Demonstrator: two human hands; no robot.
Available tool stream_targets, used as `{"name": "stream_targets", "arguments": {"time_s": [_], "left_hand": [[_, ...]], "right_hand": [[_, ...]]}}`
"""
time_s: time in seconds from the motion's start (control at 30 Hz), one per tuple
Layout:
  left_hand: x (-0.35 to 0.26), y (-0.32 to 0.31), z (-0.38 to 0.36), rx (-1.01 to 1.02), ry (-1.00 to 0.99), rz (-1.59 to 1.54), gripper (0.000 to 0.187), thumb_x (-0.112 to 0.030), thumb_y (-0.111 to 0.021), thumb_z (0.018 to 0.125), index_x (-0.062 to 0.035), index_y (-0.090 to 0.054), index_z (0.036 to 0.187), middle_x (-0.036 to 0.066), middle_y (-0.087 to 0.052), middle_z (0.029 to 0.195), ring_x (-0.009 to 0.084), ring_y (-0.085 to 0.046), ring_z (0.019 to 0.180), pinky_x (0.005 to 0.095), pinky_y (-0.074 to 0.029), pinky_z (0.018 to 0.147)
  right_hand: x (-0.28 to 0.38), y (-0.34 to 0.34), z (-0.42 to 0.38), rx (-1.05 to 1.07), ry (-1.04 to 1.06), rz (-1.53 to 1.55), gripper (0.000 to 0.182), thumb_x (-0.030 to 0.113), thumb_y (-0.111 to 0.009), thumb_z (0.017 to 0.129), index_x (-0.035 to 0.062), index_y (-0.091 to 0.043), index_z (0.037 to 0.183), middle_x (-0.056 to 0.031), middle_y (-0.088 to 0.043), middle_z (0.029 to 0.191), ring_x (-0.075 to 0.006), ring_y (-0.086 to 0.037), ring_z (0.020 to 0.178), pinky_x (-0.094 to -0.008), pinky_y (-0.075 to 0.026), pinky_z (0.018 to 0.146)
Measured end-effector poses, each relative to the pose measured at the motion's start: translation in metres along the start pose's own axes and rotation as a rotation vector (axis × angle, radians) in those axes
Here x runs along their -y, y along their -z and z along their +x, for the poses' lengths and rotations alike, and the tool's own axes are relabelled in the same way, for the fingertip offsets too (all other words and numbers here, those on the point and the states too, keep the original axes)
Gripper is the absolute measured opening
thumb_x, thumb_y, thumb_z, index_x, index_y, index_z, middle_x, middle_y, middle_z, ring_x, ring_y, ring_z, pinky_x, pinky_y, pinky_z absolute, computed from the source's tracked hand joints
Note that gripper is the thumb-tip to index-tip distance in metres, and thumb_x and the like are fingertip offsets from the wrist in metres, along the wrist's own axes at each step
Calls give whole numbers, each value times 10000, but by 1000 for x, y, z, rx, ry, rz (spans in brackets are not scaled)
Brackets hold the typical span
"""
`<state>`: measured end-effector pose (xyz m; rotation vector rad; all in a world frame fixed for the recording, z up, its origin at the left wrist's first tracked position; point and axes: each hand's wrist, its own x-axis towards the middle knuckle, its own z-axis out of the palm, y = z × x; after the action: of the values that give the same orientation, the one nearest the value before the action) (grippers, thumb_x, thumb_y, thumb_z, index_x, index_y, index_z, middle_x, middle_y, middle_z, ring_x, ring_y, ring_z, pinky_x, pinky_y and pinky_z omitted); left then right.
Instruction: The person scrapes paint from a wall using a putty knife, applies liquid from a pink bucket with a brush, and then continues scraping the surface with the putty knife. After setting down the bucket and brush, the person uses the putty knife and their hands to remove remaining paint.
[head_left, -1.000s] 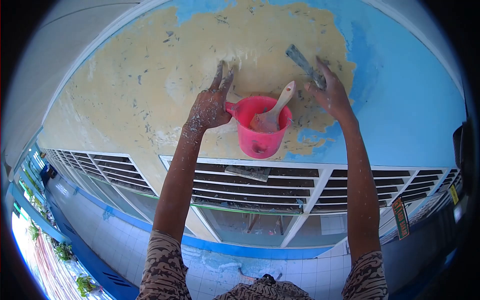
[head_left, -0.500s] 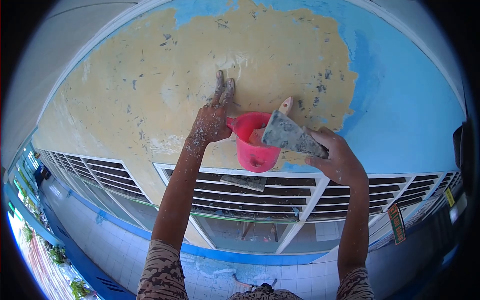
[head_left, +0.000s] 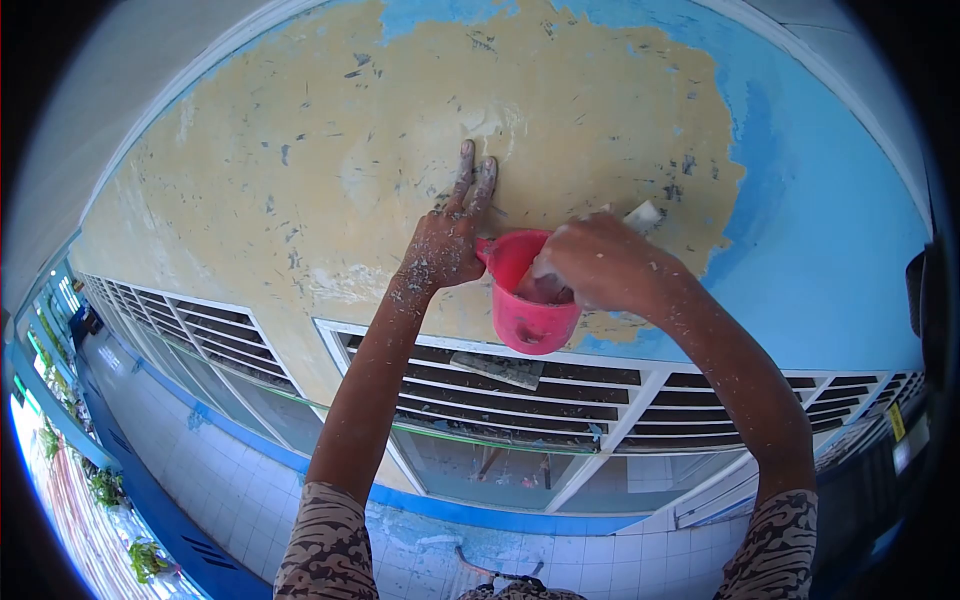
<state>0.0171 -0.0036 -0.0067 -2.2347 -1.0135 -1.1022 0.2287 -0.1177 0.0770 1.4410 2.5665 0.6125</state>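
My left hand [head_left: 447, 245] is closed on the short handle of a pink plastic dipper [head_left: 537, 325], while two fingers stretch up flat against the wall. Dusty flecks cover this hand and forearm. Over the dipper's mouth, my right hand [head_left: 612, 262] is closed and slightly blurred, its fingers at the opening. A pale flat end of the scraper [head_left: 643, 216] sticks out beyond its knuckles; the rest is hidden by the hand. The brush seen in the dipper earlier cannot be made out clearly. Behind both hands is the wall [head_left: 400, 130], bare beige with dark scuffs.
Light blue paint [head_left: 815, 200] covers the wall's right side. Below the dipper run white-framed louvre windows [head_left: 640, 400], with a flat grey plate [head_left: 497, 369] lying on the slats. A tiled floor [head_left: 230, 480] and a blue railing [head_left: 165, 510] with plants are lower down.
My right hand has swung up and left over the dipper's mouth, turning the scraper so its broad grey face no longer shows. My left hand still grips the dipper, fingers against the wall.
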Motion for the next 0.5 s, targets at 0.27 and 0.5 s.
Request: {"name": "stream_targets", "arguments": {"time_s": [0.27, 0.5], "left_hand": [[3, -2, 0, 9, -6, -8, 1258, -232, -856, 644, -122, -118, 1656, 274, -40, 1693, 483, -668, 1080, 494, -616, 782], [1, 3, -5, 12, -21, 32, 1200, -261, -828, 689, -83, -129, 1648, 301, -84, 1681, 457, -713, 964, 477, -616, 746]], "right_hand": [[-27, -10, -20, -717, 325, 381, 415, 64, -778, 823, 123, -748, 1233, -110, -750, 1071, -273, -707, 955, -416, -567, 894], [-99, -138, -48, -1284, -491, 1596, 247, 258, -673, 991, 19, -720, 1031, -48, -680, 800, -129, -655, 653, -278, -544, 572]]}}
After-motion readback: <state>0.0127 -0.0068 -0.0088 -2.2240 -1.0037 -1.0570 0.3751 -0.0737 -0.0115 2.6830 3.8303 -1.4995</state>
